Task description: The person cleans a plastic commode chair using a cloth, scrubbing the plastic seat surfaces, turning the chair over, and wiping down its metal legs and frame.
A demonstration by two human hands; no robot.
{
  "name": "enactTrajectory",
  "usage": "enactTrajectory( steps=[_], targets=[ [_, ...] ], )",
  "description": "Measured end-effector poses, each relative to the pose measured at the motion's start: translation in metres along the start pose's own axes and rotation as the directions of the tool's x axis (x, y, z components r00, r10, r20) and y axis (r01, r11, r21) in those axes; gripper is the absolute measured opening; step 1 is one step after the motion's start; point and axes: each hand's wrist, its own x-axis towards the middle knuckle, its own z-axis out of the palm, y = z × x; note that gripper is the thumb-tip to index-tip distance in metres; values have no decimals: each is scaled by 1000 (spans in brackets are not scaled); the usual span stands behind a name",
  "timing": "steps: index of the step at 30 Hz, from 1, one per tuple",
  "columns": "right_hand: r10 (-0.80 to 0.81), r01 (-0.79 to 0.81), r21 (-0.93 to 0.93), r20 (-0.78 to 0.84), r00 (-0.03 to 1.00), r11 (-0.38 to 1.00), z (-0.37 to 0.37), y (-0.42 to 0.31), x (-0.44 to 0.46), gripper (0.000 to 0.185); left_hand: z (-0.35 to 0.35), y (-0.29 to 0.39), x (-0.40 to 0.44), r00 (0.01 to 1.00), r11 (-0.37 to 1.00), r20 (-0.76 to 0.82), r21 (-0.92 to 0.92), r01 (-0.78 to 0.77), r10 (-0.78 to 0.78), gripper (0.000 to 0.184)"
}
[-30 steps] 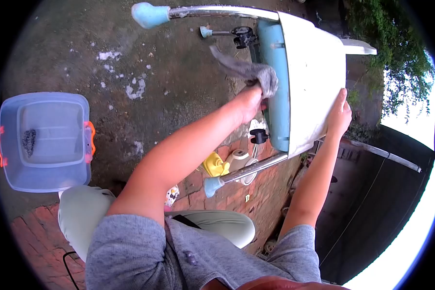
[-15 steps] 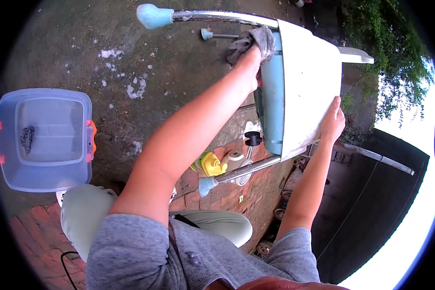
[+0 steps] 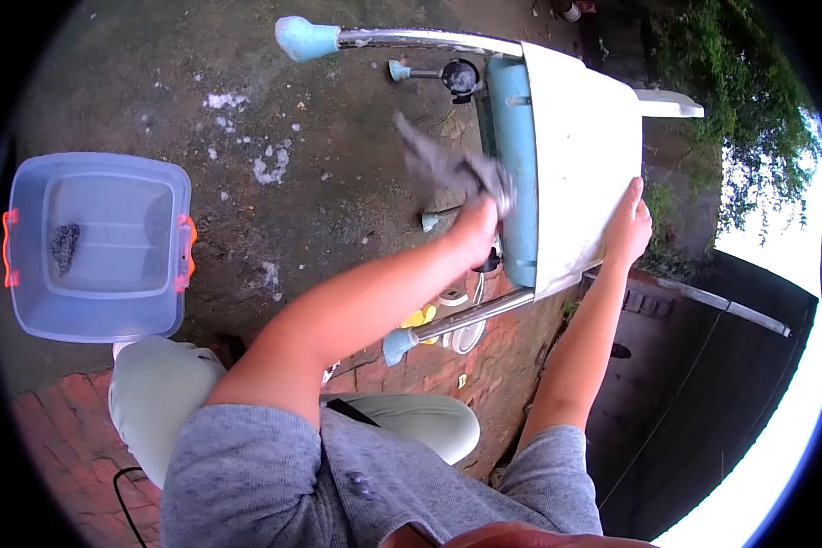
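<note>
My left hand is closed on a grey cloth, blurred by motion, beside the light-blue underside of a small chair. The chair's white panel faces right, and its metal legs point left, ending in light-blue caps. My right hand grips the panel's right edge, with the thumb on the white face and the other fingers partly hidden. A black round fitting shows beside the chair, near another capped leg.
A clear plastic tub with orange handles stands at left, with a dark grey scrubbing pad inside. White foam spots the wet ground. A partly hidden yellow bottle is on the red bricks. Green foliage hangs at upper right.
My left hand has moved down along the chair's blue underside with the cloth, uncovering the black fitting. My right hand keeps its grip. The tub appears slightly shifted in view.
</note>
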Motion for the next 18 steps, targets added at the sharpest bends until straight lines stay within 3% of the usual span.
enactTrajectory(
  steps=[1,3,6,7,8,11,13,16,18],
  targets=[
    [-7,7,-4,3,1000,1000,-1,1,1,76,-7,-12,-18,999,999,33,34,25,-26,20],
    [-22,22,-19,-12,1000,1000,-1,3,-2,77,-27,-35,-22,978,986,176,98,-134,115,19],
    [-52,52,-30,-27,998,998,-1,3,2,77,-30,-29,-17,993,989,109,135,-60,46,18],
    [-62,61,-36,-25,998,997,0,4,2,77,-26,-21,-9,965,970,203,144,-197,166,16],
    [-55,54,-19,-29,998,998,2,6,4,76,-26,-11,-3,988,976,127,186,-113,90,15],
    [-45,44,-6,-22,999,999,4,10,7,76,3,42,33,982,991,136,-45,-128,133,16],
    [-47,46,-6,-24,999,999,4,10,7,76,12,81,53,948,991,288,-48,-128,136,21],
    [-51,51,-6,-31,998,999,5,8,8,76,23,83,38,937,981,290,-87,-175,193,24],
    [-21,20,-35,-19,1000,999,7,11,11,76,10,61,34,965,990,225,11,-143,137,27]
  ],
)
